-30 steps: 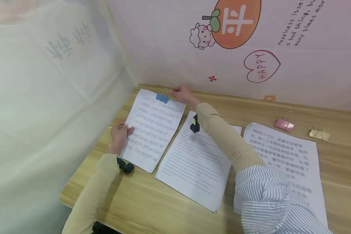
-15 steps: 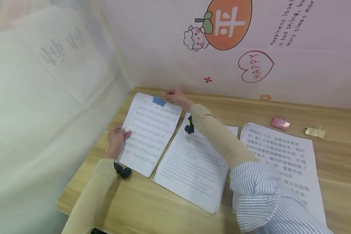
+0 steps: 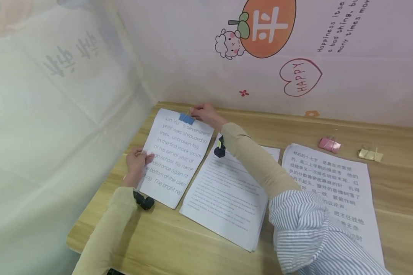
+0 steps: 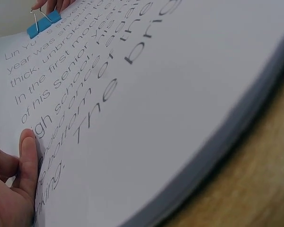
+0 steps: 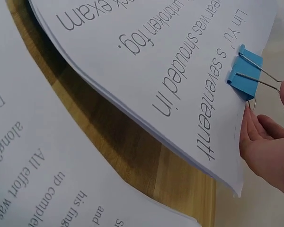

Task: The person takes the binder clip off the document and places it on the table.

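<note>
While the left hand (image 3: 136, 162) presses the large-print stack (image 3: 179, 156) flat at 9 o'clock on the desk (image 3: 395, 183), the right hand (image 3: 204, 113) pinches the blue clip's (image 3: 186, 118) wire handles; the clip appears seated. Two stacks (image 3: 227, 198) and the pink clip (image 3: 329, 143) and the gold clip (image 3: 369, 154) at 2 o'clock remain.

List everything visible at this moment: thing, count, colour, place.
Clipped paper stack: 1, white, large English print, left on the table.
Blue clip: 1, on that stack's top edge.
Middle paper stack: 1, white, small print.
Right paper stack: 1, white, Chinese print.
Pink clip: 1, far right, loose.
Gold clip: 1, beside the pink one.
Table: 1, light wood.
Wall: pale, cartoon stickers.
Left hand: rests on the clipped stack's left edge.
Right hand: pinches the blue clip's wire handle.
</note>
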`<state>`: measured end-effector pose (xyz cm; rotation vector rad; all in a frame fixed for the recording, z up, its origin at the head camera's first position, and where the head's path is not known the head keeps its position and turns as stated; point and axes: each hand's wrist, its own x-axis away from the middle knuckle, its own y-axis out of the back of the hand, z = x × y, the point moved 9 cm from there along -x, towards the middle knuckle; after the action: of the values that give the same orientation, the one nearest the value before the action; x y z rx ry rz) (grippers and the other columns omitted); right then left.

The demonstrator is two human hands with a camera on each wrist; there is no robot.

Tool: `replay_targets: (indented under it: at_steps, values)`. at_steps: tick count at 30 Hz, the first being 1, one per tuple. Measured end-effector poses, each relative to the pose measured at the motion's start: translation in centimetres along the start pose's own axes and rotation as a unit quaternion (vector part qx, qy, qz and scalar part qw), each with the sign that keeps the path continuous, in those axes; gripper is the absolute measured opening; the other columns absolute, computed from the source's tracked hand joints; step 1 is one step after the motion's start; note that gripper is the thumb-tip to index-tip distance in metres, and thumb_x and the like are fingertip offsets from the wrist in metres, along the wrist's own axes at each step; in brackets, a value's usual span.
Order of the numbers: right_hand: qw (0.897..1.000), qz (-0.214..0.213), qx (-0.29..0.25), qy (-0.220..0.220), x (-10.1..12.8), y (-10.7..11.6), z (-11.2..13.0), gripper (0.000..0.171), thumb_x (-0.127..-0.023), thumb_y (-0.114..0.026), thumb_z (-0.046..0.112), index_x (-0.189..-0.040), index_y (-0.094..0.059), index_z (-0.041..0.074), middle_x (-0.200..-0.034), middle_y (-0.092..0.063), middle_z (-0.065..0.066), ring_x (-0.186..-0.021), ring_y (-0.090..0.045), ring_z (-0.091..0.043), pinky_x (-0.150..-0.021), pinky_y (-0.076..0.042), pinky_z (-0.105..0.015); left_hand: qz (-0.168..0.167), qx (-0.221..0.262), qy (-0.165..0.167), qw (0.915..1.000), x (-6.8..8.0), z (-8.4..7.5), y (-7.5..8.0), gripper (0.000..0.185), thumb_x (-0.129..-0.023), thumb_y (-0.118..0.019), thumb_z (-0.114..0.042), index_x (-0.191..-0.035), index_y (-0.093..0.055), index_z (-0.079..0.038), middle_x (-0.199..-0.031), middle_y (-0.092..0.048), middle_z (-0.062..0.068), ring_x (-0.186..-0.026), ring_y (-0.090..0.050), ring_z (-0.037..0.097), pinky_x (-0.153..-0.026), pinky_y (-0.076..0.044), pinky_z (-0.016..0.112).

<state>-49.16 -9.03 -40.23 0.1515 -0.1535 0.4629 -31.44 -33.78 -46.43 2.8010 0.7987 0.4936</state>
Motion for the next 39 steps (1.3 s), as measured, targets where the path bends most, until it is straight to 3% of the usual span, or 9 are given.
replay_targets:
  at_steps: [12, 19, 24, 32, 35, 39]
  values:
    - [0.999, 0.022, -0.038, -0.018, -0.2, -0.4, -0.1, 0.053, -0.094, -0.058, 0.023, -0.137, -0.041, -0.003, -0.132, -0.055, -0.019, -0.121, -0.056, -0.026, -0.11, -0.044, -0.033, 0.001, 0.004, -0.002, 1.0, 0.0, -0.1, 0.1, 0.026, -0.099, -0.045, -0.01, -0.122, -0.049, 0.001, -0.092, -0.056, 0.006, -0.061, -0.063, -0.003, -0.067, -0.058, 0.011]
    - [1.0, -0.007, -0.019, -0.017, -0.4, -0.3, -0.1, 0.045, -0.094, -0.058, 0.023, -0.132, -0.048, 0.001, -0.128, -0.059, -0.017, -0.114, -0.059, -0.024, -0.106, -0.046, -0.031, 0.001, -0.027, -0.011, 0.9996, 0.1, -0.5, 0.1, 0.029, -0.099, -0.045, -0.012, -0.125, -0.049, 0.0, -0.097, -0.058, 0.008, -0.062, -0.062, -0.005, -0.067, -0.057, 0.009]
    - [0.998, -0.04, -0.05, -0.028, -0.5, -0.3, -0.1, 0.04, -0.093, -0.059, 0.019, -0.127, -0.051, 0.0, -0.124, -0.06, -0.016, -0.112, -0.06, -0.025, -0.101, -0.05, -0.029, -0.002, -0.023, -0.008, 0.9997, 0.1, -0.4, 0.2, 0.029, -0.099, -0.045, -0.012, -0.125, -0.049, 0.0, -0.096, -0.058, 0.008, -0.061, -0.062, -0.005, -0.065, -0.057, 0.009]
    - [0.992, -0.09, -0.084, -0.015, 0.0, 3.2, 0.2, 0.039, -0.095, -0.056, 0.017, -0.129, -0.05, -0.002, -0.13, -0.056, -0.016, -0.119, -0.054, -0.026, -0.108, -0.045, -0.031, 0.006, -0.007, -0.007, 0.9999, -0.1, -0.3, -0.5, 0.03, -0.099, -0.044, -0.011, -0.126, -0.048, 0.0, -0.095, -0.058, 0.007, -0.062, -0.063, -0.004, -0.068, -0.058, 0.011]
    - [0.994, -0.087, -0.061, -0.018, 0.5, 5.3, 0.0, 0.04, -0.097, -0.054, 0.02, -0.13, -0.05, 0.0, -0.132, -0.055, -0.014, -0.122, -0.053, -0.024, -0.109, -0.044, -0.031, 0.002, -0.005, -0.005, 1.0, -0.3, -0.1, -0.3, 0.031, -0.099, -0.044, -0.01, -0.128, -0.048, 0.001, -0.098, -0.057, 0.009, -0.062, -0.063, -0.004, -0.069, -0.058, 0.011]
    - [0.996, -0.087, 0.012, -0.032, 1.6, 8.9, -0.8, 0.046, -0.097, -0.053, 0.028, -0.136, -0.047, 0.003, -0.134, -0.053, -0.013, -0.124, -0.051, -0.023, -0.112, -0.042, -0.033, -0.005, 0.003, -0.003, 1.0, -0.6, 0.0, 0.2, 0.034, -0.098, -0.045, -0.009, -0.13, -0.047, 0.002, -0.101, -0.056, 0.011, -0.061, -0.062, -0.004, -0.069, -0.058, 0.011]
